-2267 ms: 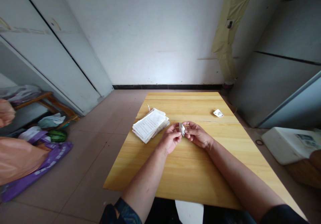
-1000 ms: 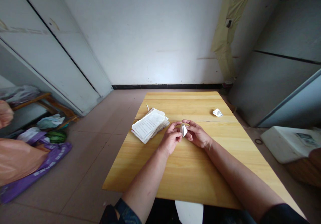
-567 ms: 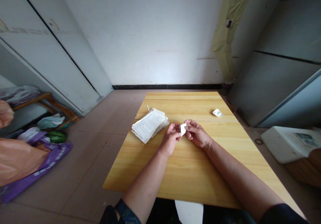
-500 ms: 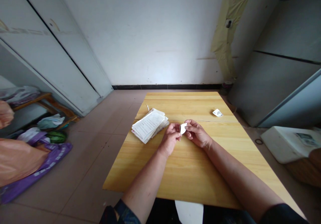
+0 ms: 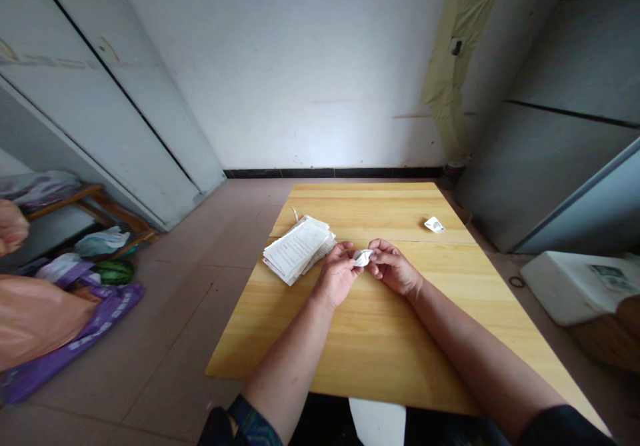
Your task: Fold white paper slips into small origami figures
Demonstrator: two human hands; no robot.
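Observation:
Between my two hands, just above the middle of the wooden table (image 5: 370, 339), is a small piece of folded white paper (image 5: 362, 257) with dark lines on it. My left hand (image 5: 339, 276) pinches its left side between thumb and fingers. On its right edge the fingertips of my right hand (image 5: 393, 266) are closed as well. A stack of printed paper sheets (image 5: 297, 246) lies to the left of my left hand. Farther off on the right rests another small folded white paper piece (image 5: 435, 225) with a grey mark.
Behind the paper stack lies a thin white strip (image 5: 295, 214), perhaps a pen. Beyond the table is a white wall (image 5: 310, 73). Bags and a watermelon (image 5: 114, 272) are on the floor at left. A white box (image 5: 570, 286) stands at right.
The folded paper has been turned in my fingers and now shows a flatter, creased side with dark lines. My left hand has rotated a little, showing more of its palm side.

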